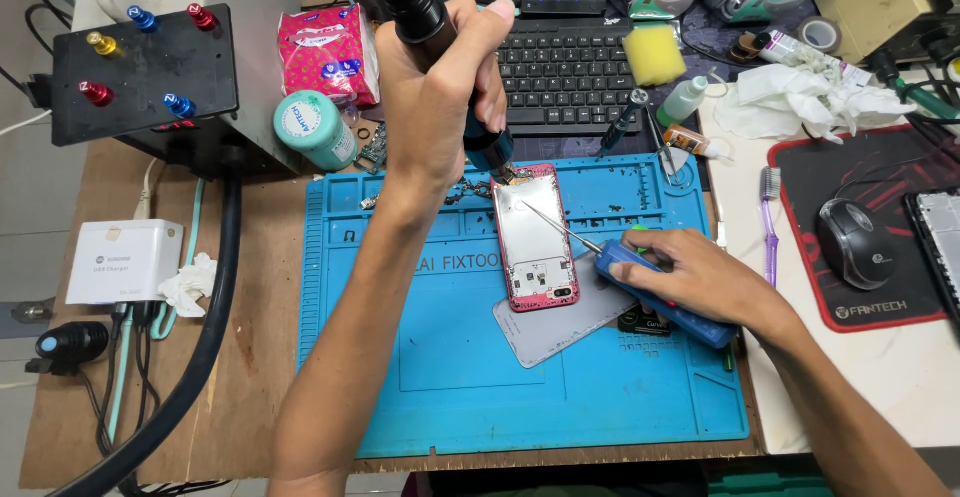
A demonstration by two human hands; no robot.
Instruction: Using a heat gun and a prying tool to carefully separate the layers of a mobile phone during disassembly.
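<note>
- Opened pink phone frame [537, 239] lies on blue repair mat [520, 357], top edge under hot-air nozzle; judged thin, light, fragile; best held by side rails.
- Left hand [435, 97] is clenched around hot-air handpiece [425, 17].
- Right hand [700, 275] is closed on blue screwdriver [660, 297], tip on frame.
- Grey back plate [560, 322] is tucked under frame; keyboard [565, 72], green bottle [315, 129] crowd behind.

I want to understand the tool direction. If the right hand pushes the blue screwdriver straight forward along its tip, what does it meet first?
Most likely the opened pink phone: the right hand aims the blue screwdriver up-left, its thin tip already over the phone's upper part. Contact is unclear.
</note>
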